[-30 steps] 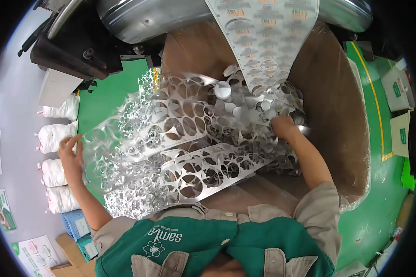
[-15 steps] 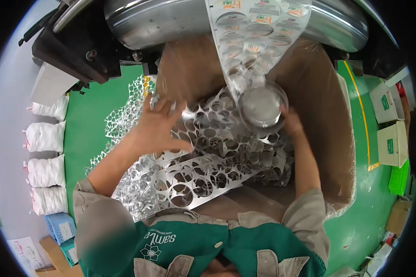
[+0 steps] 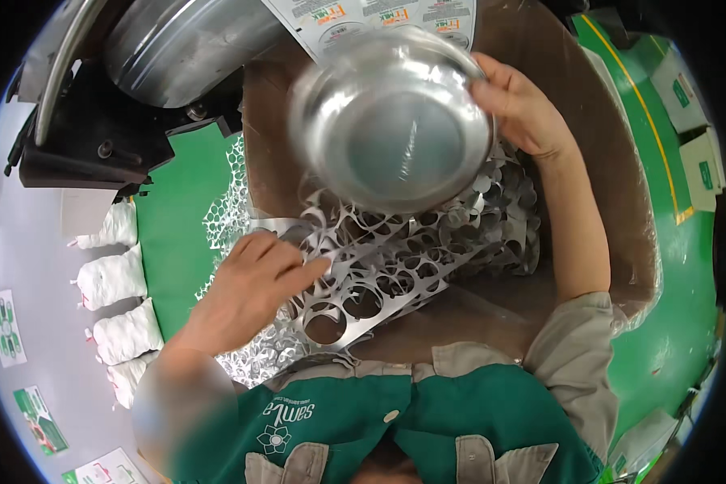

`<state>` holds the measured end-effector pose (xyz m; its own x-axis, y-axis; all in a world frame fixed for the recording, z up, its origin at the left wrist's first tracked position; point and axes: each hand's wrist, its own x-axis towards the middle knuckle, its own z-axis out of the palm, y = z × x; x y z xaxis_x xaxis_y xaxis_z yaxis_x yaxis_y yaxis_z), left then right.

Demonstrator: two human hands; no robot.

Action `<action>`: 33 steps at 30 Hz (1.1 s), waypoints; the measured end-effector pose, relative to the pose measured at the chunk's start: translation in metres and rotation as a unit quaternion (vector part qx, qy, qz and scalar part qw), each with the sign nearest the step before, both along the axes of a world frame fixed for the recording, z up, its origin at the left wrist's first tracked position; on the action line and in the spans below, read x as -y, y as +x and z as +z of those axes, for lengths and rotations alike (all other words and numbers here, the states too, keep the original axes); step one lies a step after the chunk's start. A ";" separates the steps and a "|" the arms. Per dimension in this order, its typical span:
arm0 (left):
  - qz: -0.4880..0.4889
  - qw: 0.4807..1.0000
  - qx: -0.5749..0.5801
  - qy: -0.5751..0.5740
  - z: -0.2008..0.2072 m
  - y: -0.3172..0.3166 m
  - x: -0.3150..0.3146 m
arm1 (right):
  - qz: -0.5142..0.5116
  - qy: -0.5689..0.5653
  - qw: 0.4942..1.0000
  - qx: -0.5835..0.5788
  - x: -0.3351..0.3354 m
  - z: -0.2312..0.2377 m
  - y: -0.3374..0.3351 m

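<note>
Raised near the camera, a shiny round metal bowl (image 3: 407, 145) is held at its right rim by my right hand (image 3: 520, 105). Its open side faces up, and motion blurs its left edge. My left hand (image 3: 254, 286) lies lower left with fingers curled together, closed on a piece of punched foil scrap (image 3: 355, 302) full of round holes. More tangled foil scrap lies around it in a large brown, plastic-lined box (image 3: 597, 185). Behind the bowl hangs a printed foil web (image 3: 298, 24), partly hidden by it.
A steel roller (image 3: 185, 56) and dark machine frame (image 3: 81, 153) stand at the upper left. White bags (image 3: 113, 278) line the left wall. Loose foil scrap (image 3: 226, 202) spills onto the green floor (image 3: 181, 177). Cream bins (image 3: 702, 165) stand at the far right.
My right hand has lifted the bowl up and left, closer to the camera. My left hand, spread before, has come down and curled onto the foil scrap. My view has shifted.
</note>
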<state>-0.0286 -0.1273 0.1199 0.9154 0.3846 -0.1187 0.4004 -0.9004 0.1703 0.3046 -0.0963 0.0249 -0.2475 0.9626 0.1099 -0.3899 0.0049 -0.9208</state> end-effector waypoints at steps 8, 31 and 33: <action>0.162 0.980 0.066 -0.091 0.022 -0.028 0.003 | 0.023 -0.092 0.826 0.556 -0.001 -0.161 -0.012; 0.392 0.638 0.554 -0.365 0.020 -0.043 -0.017 | 0.118 -0.085 0.584 0.799 0.034 -0.234 -0.014; 0.367 0.598 0.573 -0.423 0.003 -0.045 -0.022 | 0.285 -0.054 0.511 0.809 0.033 -0.210 -0.008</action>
<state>-0.0736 -0.1053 0.1234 0.2033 0.9791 -0.0121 -0.1820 0.0499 0.9820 0.2962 -0.1296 -0.1850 -0.1738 0.6629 -0.7282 0.9728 0.2308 -0.0221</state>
